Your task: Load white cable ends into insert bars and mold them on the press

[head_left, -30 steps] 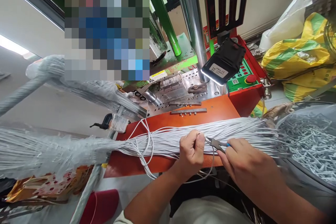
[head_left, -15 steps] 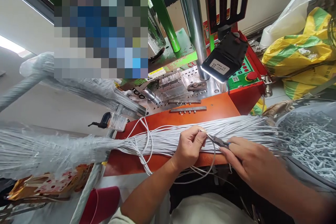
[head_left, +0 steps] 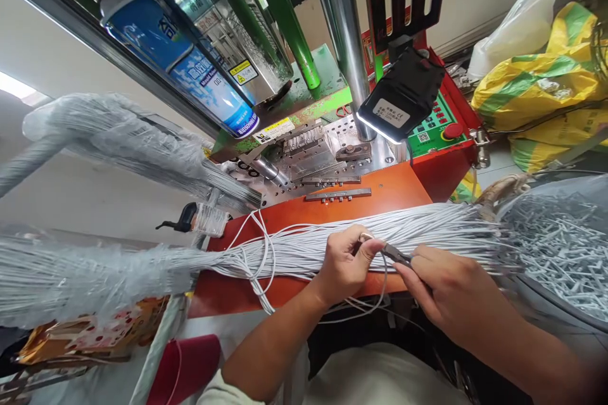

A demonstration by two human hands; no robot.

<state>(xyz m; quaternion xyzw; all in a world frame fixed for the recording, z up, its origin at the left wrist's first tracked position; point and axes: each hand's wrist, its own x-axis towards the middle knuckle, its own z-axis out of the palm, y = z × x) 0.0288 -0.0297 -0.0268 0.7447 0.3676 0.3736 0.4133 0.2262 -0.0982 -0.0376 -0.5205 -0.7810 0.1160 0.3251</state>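
Right grip [head_left: 444, 281] closed on pliers [head_left: 397, 255]; left grip [head_left: 346, 264] pinching a small shiny piece [head_left: 365, 238]

Left thumb and fingers cover most of the shiny piece, held just above the cable bundle; its shape is hard to read. Plier tip comes up to the left thumb; whether its jaws bite on anything, cannot tell. Plier handles mostly hidden inside the right fist. One pale cable loop [head_left: 382, 288] hangs between the two hands, its upper end near the left thumb; join with the shiny piece unclear.

Below and behind the hands, a thick cable bundle [head_left: 308, 245] lies lengthwise across an orange worktop [head_left: 401, 185]. Bundle's left stretch is wrapped in clear film [head_left: 109, 275]; right-hand ends fan out beside a heap of short pale pieces [head_left: 560, 259].

Farther back on the worktop: a metal strip with small studs [head_left: 338, 195], a similar one [head_left: 332, 181] just behind. Beyond, a drilled metal plate, a black lamp [head_left: 401, 101] with lit edge, and a tilted blue spray can [head_left: 178, 57].
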